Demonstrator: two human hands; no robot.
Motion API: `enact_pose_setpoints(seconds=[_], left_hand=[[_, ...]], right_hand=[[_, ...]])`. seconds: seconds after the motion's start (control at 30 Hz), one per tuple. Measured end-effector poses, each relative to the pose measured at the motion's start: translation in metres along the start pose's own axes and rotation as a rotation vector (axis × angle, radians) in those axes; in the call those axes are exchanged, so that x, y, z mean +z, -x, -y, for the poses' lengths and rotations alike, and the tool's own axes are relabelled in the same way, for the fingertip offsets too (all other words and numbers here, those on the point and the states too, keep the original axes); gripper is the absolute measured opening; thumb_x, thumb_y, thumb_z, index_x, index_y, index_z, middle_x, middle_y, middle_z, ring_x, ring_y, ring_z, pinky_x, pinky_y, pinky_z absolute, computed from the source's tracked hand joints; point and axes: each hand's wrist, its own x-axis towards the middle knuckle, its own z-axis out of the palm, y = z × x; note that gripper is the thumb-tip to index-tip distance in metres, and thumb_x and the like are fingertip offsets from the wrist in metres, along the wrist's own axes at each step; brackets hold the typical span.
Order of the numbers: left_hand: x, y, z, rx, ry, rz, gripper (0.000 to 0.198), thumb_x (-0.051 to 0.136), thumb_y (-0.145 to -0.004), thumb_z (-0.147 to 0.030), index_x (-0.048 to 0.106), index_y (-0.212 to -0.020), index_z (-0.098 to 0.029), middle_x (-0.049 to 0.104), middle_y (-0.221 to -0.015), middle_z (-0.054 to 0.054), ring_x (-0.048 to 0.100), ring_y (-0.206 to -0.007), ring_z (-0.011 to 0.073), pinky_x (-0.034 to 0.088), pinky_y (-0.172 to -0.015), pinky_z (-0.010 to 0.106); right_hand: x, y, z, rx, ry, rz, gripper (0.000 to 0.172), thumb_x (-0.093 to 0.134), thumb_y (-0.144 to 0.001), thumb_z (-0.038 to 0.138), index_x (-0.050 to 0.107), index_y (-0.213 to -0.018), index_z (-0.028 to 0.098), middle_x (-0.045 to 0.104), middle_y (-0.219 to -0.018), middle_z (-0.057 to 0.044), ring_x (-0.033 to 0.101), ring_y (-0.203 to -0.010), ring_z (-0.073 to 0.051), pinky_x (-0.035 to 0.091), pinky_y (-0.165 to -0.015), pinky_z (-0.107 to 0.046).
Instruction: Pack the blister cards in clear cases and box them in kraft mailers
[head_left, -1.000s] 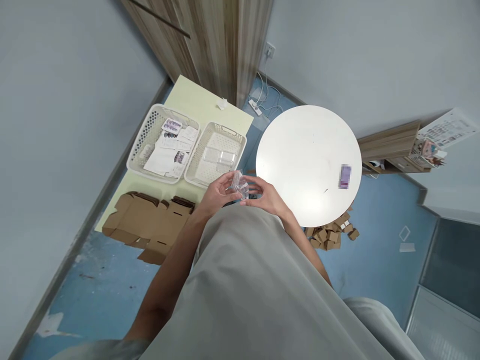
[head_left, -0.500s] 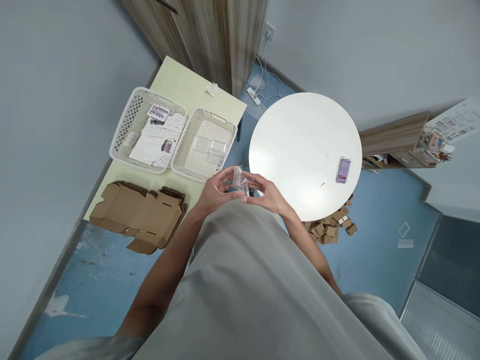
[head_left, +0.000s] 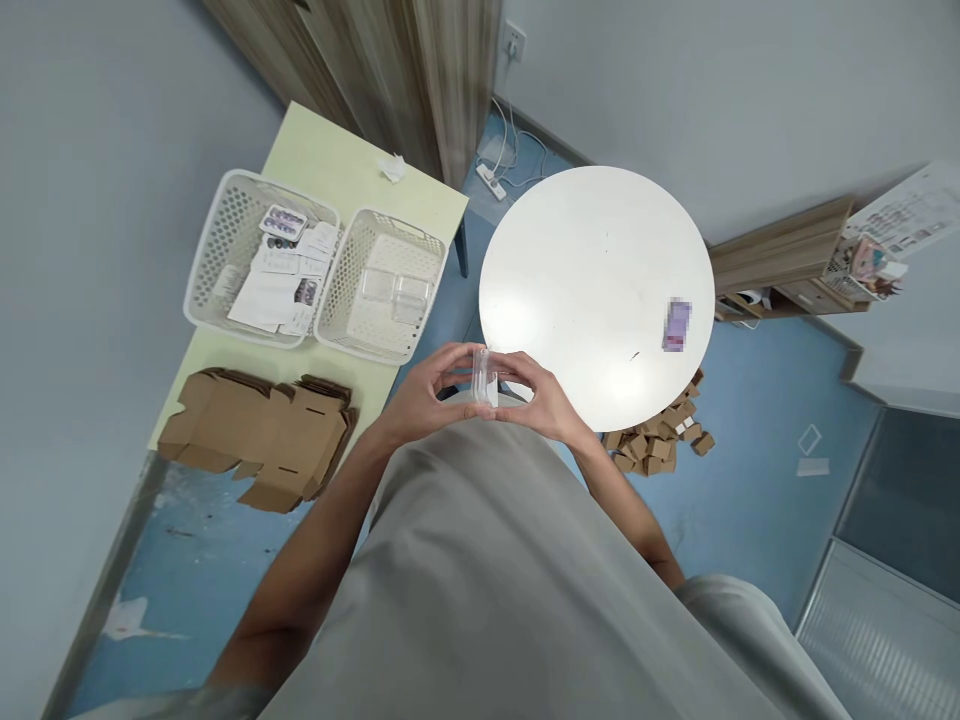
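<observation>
Between my two hands, in front of my body, is a small clear plastic box point(head_left: 481, 376), seen nearly edge-on. My left hand point(head_left: 426, 396) grips its left side, thumb at the near end and fingers at the far end. From the other side my right hand point(head_left: 541, 400) holds it the same way. Something pale shows at the box's right side; I cannot make out what. Beyond my left hand, a white basket point(head_left: 351, 345) holds a clear plastic tray point(head_left: 411, 298). Another white basket point(head_left: 202, 290) contains white papers point(head_left: 266, 298) and a pack with purple items point(head_left: 284, 222).
Flattened cardboard boxes point(head_left: 251, 425) lie on the pale green table point(head_left: 330, 150). To the right stands a round white table point(head_left: 577, 270) with a blurred purple object point(head_left: 676, 325) on it. Small brown boxes point(head_left: 652, 445) are piled on the floor below. A power strip point(head_left: 490, 182) lies by the wall.
The clear plastic box has turned from tilted to nearly upright between my hands. Both hands still hold it, and the view has shifted slightly.
</observation>
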Motion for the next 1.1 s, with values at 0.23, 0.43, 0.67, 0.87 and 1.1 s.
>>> enact_pose_setpoints(seconds=[0.23, 0.43, 0.67, 0.87, 1.1], left_hand=[[0.006, -0.002, -0.002, 0.026, -0.008, 0.02, 0.086, 0.099, -0.076, -0.059, 0.067, -0.149, -0.028, 0.065, -0.149, 0.012, 0.069, -0.138, 0.0395, 0.066, -0.113, 0.056], [0.004, -0.002, -0.01, -0.027, 0.038, 0.053, 0.084, 0.103, -0.072, -0.054, 0.071, -0.145, -0.03, 0.067, -0.146, 0.01, 0.071, -0.136, 0.0389, 0.064, -0.115, 0.054], [0.004, -0.01, -0.012, -0.099, 0.093, 0.049, 0.089, 0.104, -0.067, -0.059, 0.075, -0.144, -0.026, 0.07, -0.148, 0.012, 0.071, -0.135, 0.0425, 0.062, -0.117, 0.056], [-0.009, -0.007, -0.003, -0.181, 0.2, 0.115, 0.09, 0.104, -0.069, -0.056, 0.075, -0.147, -0.024, 0.074, -0.148, 0.015, 0.068, -0.139, 0.046, 0.062, -0.115, 0.059], [-0.024, -0.002, 0.015, -0.21, 0.47, 0.15, 0.086, 0.103, -0.069, -0.059, 0.078, -0.142, -0.022, 0.075, -0.143, 0.02, 0.073, -0.133, 0.0465, 0.062, -0.111, 0.064]], right_hand=[[0.0, 0.009, 0.001, 0.005, 0.003, -0.065, 0.08, 0.095, -0.083, 0.06, 0.069, -0.155, 0.035, 0.069, -0.14, -0.006, 0.068, -0.137, -0.031, 0.057, -0.125, -0.053], [-0.002, 0.015, 0.011, 0.055, -0.017, -0.067, 0.08, 0.097, -0.082, 0.055, 0.07, -0.154, 0.037, 0.068, -0.14, -0.006, 0.069, -0.136, -0.031, 0.056, -0.125, -0.052], [-0.005, 0.008, 0.008, 0.121, -0.108, -0.061, 0.079, 0.101, -0.076, 0.056, 0.075, -0.148, 0.035, 0.069, -0.135, -0.005, 0.071, -0.137, -0.033, 0.061, -0.12, -0.05], [-0.012, 0.007, 0.003, 0.171, -0.204, 0.03, 0.078, 0.104, -0.072, 0.052, 0.078, -0.142, 0.03, 0.074, -0.135, -0.007, 0.074, -0.132, -0.034, 0.062, -0.118, -0.051], [-0.026, -0.007, 0.006, 0.275, -0.397, 0.14, 0.072, 0.096, -0.08, 0.065, 0.074, -0.136, 0.024, 0.082, -0.128, -0.011, 0.079, -0.12, -0.032, 0.063, -0.11, -0.052]])
